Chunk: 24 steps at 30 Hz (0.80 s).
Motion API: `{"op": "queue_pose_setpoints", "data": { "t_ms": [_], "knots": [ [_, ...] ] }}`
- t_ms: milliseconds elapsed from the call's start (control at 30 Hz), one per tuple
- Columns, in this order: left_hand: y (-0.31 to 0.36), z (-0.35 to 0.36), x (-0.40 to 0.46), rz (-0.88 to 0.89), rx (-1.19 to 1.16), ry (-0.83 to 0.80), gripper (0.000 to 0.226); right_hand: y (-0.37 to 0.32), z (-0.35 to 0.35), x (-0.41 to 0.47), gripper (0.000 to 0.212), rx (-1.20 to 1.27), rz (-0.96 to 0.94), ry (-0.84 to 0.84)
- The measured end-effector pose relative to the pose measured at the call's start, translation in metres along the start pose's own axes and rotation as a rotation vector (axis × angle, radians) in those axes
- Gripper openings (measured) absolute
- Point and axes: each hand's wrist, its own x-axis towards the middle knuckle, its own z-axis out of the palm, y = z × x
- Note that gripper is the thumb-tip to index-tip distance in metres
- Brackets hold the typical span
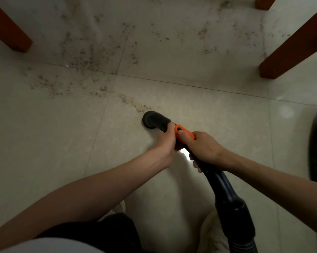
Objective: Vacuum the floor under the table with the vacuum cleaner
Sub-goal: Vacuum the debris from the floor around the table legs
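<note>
head | both hands [185, 145] grip vacuum handle [184, 133] | nozzle [153, 120] on floor

There is only one view, from a camera worn on the person's head. It looks forward and steeply down at the tiled floor [199, 110], so both forearms come in from the bottom edge and meet near the middle. The lens is wide: the wooden table legs [289, 52] lean outward at the upper corners. The camera is close to the hands and farther from the dirt specks [92, 57] higher in the picture. The person's own clothing fills the lower left edge.
</note>
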Motion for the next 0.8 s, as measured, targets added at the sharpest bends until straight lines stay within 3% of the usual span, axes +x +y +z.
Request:
{"op": "queue_pose_setpoints", "data": {
  "t_ms": [267, 600, 800],
  "knots": [
    [0.013, 0.02, 0.011, 0.002, 0.077, -0.093, 0.027, 0.001, -0.013, 0.011, 0.052, 0.006, 0.028, 0.118],
    [0.006, 0.003, 0.022, 0.011, 0.107, -0.013, 0.029, -0.003, -0.011, 0.016, 0.049, 0.121, 0.029, -0.072],
    [0.014, 0.008, 0.024, 0.02, 0.139, -0.015, 0.029, -0.005, -0.009, 0.02, 0.048, 0.098, 0.026, 0.017]
  ]
}}
